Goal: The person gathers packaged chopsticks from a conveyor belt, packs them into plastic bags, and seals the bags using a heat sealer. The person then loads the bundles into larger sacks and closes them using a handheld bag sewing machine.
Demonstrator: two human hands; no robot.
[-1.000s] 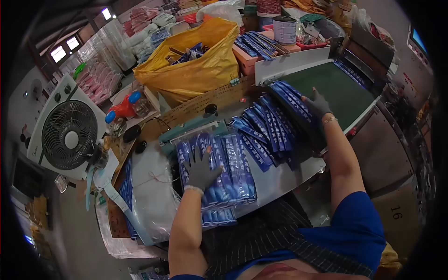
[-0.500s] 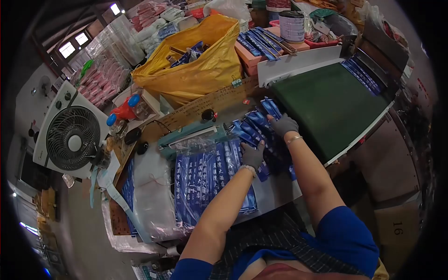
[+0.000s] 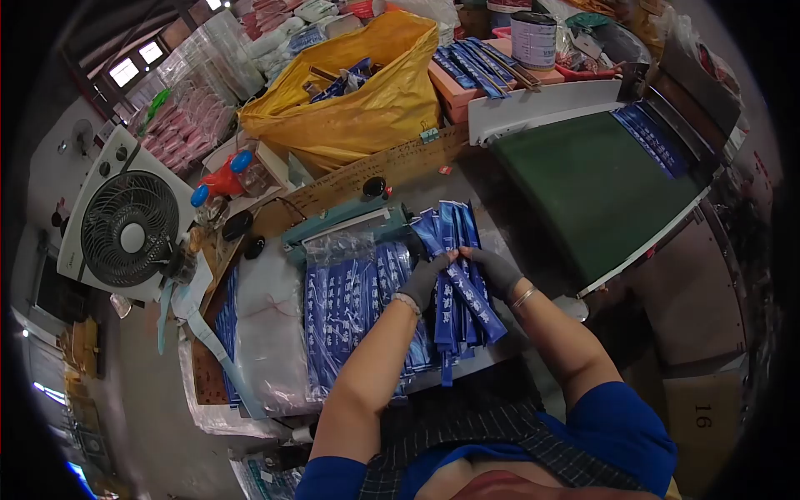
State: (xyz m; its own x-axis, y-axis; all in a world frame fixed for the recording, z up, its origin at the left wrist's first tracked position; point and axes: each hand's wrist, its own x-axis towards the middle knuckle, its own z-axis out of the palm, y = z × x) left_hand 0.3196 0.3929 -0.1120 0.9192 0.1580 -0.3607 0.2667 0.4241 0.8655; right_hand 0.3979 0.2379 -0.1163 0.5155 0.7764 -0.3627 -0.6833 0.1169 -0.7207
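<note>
Both hands wear grey gloves with bare fingertips. My left hand [image 3: 423, 283] and my right hand [image 3: 496, 273] meet over a loose bundle of long, narrow blue printed packets [image 3: 454, 304]. The fingertips of both are closed around the upper part of the bundle, and one packet lies slantwise across the others. Just left of my left hand, clear plastic bags filled with similar blue packets [image 3: 337, 321] lie side by side. Behind them stands a teal bag sealer [image 3: 350, 223]. A stack of clear plastic bags [image 3: 271, 337] lies farther left.
A green conveyor belt [image 3: 583, 196] slopes at the right, with several blue packets [image 3: 646, 137] at its far end. A yellow sack [image 3: 358, 117] stands behind a wooden board. At the left are a fan [image 3: 129, 229] and blue-capped bottles [image 3: 242, 162].
Both hands have come together and nearer to me, my right hand moving away from the belt. The blue packets that lay spread out are now gathered into one bundle between them.
</note>
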